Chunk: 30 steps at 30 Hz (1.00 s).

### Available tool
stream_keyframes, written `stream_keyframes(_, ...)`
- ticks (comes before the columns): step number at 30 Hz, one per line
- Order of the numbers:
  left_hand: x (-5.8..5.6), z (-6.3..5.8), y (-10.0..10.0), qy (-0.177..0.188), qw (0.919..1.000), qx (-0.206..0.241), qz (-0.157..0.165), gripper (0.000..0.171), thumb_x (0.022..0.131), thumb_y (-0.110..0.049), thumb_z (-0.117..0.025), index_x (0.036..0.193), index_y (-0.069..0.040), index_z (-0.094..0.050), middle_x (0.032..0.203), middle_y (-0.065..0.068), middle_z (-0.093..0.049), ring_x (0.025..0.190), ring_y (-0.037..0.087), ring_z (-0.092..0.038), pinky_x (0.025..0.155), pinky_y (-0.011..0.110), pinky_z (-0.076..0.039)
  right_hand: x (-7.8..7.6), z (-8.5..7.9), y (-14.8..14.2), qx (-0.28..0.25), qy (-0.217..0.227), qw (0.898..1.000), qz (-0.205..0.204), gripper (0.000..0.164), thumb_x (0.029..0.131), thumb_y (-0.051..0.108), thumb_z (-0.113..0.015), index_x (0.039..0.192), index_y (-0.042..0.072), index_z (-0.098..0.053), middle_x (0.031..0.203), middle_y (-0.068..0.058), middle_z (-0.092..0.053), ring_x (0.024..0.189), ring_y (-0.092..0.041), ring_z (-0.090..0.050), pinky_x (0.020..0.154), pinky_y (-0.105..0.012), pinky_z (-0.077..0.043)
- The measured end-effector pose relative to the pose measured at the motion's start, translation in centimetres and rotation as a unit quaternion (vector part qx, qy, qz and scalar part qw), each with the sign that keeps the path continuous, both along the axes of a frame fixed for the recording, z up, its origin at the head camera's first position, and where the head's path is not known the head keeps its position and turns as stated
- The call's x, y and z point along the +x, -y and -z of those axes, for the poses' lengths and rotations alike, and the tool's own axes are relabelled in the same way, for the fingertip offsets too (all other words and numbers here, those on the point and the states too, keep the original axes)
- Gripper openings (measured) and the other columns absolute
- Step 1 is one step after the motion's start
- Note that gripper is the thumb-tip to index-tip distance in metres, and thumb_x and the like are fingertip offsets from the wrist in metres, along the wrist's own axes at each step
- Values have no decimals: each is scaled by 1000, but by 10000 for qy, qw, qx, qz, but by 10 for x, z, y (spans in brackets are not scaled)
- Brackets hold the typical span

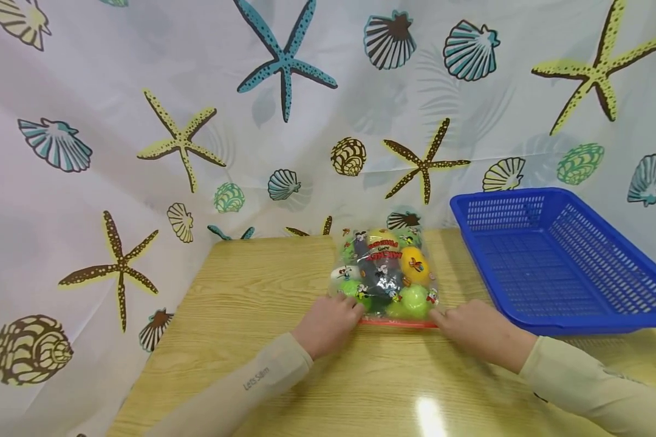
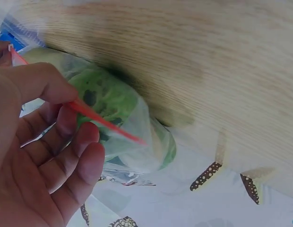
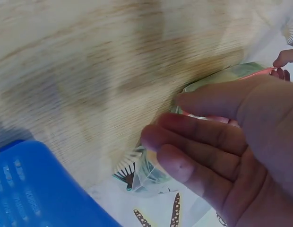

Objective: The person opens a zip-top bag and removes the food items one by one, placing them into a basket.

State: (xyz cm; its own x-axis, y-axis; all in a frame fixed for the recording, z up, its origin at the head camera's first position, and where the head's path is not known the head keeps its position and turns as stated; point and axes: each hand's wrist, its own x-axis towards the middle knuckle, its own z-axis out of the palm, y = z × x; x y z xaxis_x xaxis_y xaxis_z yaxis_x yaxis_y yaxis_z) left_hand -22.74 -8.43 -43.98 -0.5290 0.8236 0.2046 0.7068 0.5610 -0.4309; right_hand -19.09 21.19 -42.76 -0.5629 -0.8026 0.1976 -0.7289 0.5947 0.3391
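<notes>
A clear printed zip bag (image 1: 382, 279) with a red zip strip lies at the back of the wooden table, its strip toward me. Green, yellow, white and dark rounded things fill it; their exact kind is unclear through the print. My left hand (image 1: 330, 325) pinches the strip near its left end; in the left wrist view the thumb and index finger close on the red strip (image 2: 106, 124), other fingers loosely bent. At the bag's right corner, my right hand (image 1: 478, 331) pinches the edge between thumb (image 3: 208, 100) and index finger, which partly hide the strip there.
A blue perforated plastic basket (image 1: 565, 328) stands to the right, close beyond my right hand. Behind the table (image 1: 262, 291) hangs a white cloth (image 1: 317, 139) printed with starfish and shells, and it also runs down the left side.
</notes>
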Motion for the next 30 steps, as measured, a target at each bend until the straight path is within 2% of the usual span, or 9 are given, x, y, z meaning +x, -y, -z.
stream_keyframes(6,-2,1,6,-111,9996,207,134,12,82,-10,-65,92,-16,-65,90,-2,-65,74,14,-54,44,25,-48,-3,1,-1,-86,192,9998,13,24,72,-2,-71,84,9,-54,50,-1,-51,38,-14,-42,28,-30,-33)
stream_keyframes(12,0,-3,7,-176,9989,386,175,6,85,-11,-64,88,-16,-64,85,-4,-61,70,11,-51,39,22,-42,-8,5,-1,30,56,10000,-3,23,71,-1,-72,84,7,-55,53,-2,-54,39,-16,-44,29,-31,-37)
stream_keyframes(17,-1,-10,9,-174,9976,625,223,7,82,-12,-66,87,-15,-64,84,-3,-59,67,12,-48,39,22,-40,-7,-5,-4,-77,151,9998,113,24,73,-1,-69,93,5,-58,58,-3,-58,43,-15,-47,31,-30,-39)
stream_keyframes(20,-3,-19,10,-222,9951,921,290,8,80,-10,-64,86,-14,-62,82,-3,-56,67,13,-48,38,24,-40,-5,-19,-8,-318,253,9990,163,35,69,-2,-67,103,5,-60,59,-1,-56,45,-13,-46,33,-29,-39)
stream_keyframes(23,-4,-32,12,-301,9912,1222,402,8,79,-8,-62,83,-14,-59,79,-2,-55,66,14,-48,39,26,-40,-5,-34,-10,-575,101,9983,73,42,68,-1,-66,110,4,-60,59,1,-55,44,-10,-42,34,-27,-36)
stream_keyframes(27,-6,-53,16,-285,9876,1487,404,8,79,-6,-59,81,-13,-55,76,-1,-52,61,13,-45,40,26,-39,-9,-53,-13,-947,-101,9955,0,24,72,2,-63,94,7,-59,58,3,-52,42,-7,-34,32,-25,-29)
stream_keyframes(30,-8,-69,19,-210,9856,1649,302,6,82,-7,-59,83,-12,-55,77,0,-52,58,12,-44,41,26,-40,-12,-70,-14,-1164,-9,9931,99,13,77,4,-62,85,10,-54,61,3,-56,43,-6,-34,33,-24,-29)
